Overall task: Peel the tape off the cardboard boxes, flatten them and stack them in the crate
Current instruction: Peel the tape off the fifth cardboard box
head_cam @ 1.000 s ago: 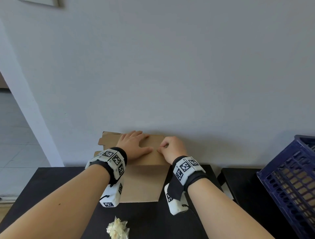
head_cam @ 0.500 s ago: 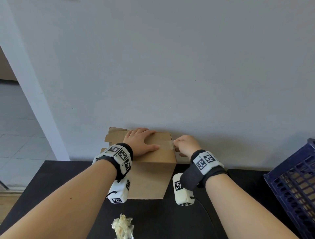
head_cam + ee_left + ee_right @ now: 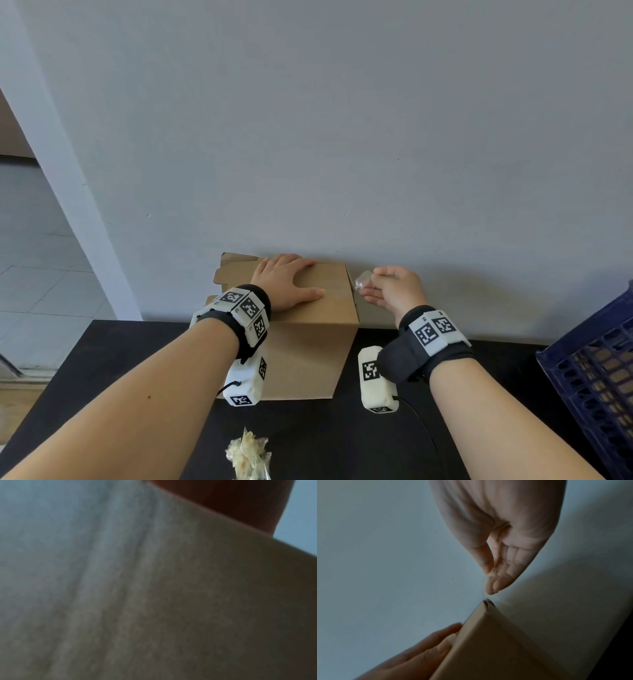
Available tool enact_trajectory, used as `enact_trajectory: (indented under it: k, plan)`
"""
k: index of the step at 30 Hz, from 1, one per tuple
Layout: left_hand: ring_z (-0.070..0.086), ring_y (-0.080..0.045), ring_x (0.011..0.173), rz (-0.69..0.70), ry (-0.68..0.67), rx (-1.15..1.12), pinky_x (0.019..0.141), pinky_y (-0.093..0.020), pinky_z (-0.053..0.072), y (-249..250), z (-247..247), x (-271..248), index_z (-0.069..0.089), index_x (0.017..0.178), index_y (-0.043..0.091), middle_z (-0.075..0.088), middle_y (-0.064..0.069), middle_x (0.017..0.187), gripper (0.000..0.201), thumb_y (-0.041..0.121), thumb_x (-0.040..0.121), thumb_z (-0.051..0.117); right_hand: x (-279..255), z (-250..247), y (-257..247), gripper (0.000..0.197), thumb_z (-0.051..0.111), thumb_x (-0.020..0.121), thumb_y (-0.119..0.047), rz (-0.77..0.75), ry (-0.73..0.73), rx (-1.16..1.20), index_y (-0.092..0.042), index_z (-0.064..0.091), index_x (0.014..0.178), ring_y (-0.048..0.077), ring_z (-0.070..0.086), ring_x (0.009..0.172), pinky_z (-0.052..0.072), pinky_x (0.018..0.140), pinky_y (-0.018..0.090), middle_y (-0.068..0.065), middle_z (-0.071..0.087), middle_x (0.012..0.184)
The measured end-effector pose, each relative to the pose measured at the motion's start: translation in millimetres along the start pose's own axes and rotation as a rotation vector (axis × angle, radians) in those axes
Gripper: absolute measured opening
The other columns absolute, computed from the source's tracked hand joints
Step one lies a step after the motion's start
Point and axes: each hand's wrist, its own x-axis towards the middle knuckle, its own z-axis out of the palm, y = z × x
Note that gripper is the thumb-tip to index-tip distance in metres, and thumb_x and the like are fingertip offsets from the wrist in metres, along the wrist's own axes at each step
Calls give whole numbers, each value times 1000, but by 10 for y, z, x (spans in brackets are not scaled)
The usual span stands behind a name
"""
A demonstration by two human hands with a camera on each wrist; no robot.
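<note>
A brown cardboard box [image 3: 308, 353] stands on the black table [image 3: 342, 438] against the wall. My left hand [image 3: 286, 279] lies flat on its top, fingers straight, pressing it down. My right hand [image 3: 390, 287] is just past the box's right top edge and pinches a clear strip of tape [image 3: 362, 280] between thumb and fingers. In the right wrist view the right hand [image 3: 489, 580] pinches the thin tape above the box corner [image 3: 488, 604]. The left wrist view is filled by blurred cardboard [image 3: 154, 601].
A crumpled ball of used tape [image 3: 248, 455] lies on the table near the front edge. A dark blue plastic crate [image 3: 596, 383] with cardboard inside stands at the right. The grey wall [image 3: 342, 137] runs right behind the box. An open doorway is at the left.
My right hand has moved rightward off the box top, pulling the tape strip along the seam and past the right edge. The left hand has stayed flat on the box.
</note>
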Motion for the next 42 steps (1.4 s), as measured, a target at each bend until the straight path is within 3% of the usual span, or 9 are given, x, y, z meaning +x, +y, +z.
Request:
enact_trajectory:
  k: [4,9,12,16,22,32,35,39,42]
  plan:
    - [17,-16,143,1,0,-5,118,-36,5,-12,5,11,30,144,38,25,7,153,68,60,84,54,51,35,28,22,44,93,3,-5,2,-77,-5,58,107,18,58,56,53,51,21,10,58,69]
    - [18,-16,143,2,4,-7,118,-36,6,-4,11,-3,30,143,38,26,7,153,68,60,84,54,67,95,59,23,62,90,-22,41,-64,-131,1,67,88,15,49,54,53,57,24,8,53,66]
    - [18,-16,143,1,3,-6,118,-37,6,-4,11,-19,31,143,38,26,7,152,67,60,84,54,54,125,56,18,59,91,-8,47,-73,-154,-7,62,73,13,45,53,49,48,17,6,52,64]
    - [18,-16,143,-4,-3,-3,118,-37,6,0,6,-42,30,143,38,26,6,152,67,60,84,54,-9,94,31,29,41,91,9,116,-140,-152,-6,65,97,13,40,53,43,50,21,5,49,64]
    - [19,-16,142,-2,-1,5,118,-37,7,19,14,-50,30,143,37,26,6,152,68,60,84,54,-76,2,56,38,38,90,10,144,-142,-184,-7,68,104,12,41,56,43,54,22,4,49,65]
    - [28,-15,139,-31,70,-96,116,-35,14,88,-105,-96,42,137,36,38,7,148,63,57,81,61,-177,-22,-143,23,62,79,11,28,-141,-56,-2,63,98,14,56,58,54,60,22,11,65,77]
    - [25,-14,141,-5,108,-158,117,-39,15,175,-213,-155,42,137,38,36,8,149,70,62,75,64,-258,-1,-297,22,63,78,11,-3,-182,39,-6,61,91,15,58,59,55,61,22,12,66,78]
    - [19,-13,143,98,71,-305,117,-48,16,355,-402,-226,42,135,46,27,7,153,98,81,44,55,-392,78,-549,23,49,85,10,-59,-239,139,-7,61,95,15,62,62,56,57,22,12,69,79]
    - [17,-13,144,135,49,-335,118,-46,17,431,-505,-240,47,134,41,22,6,155,95,75,46,63,-504,127,-701,21,56,83,6,-144,-205,60,-12,63,89,12,57,60,52,56,22,12,71,86]
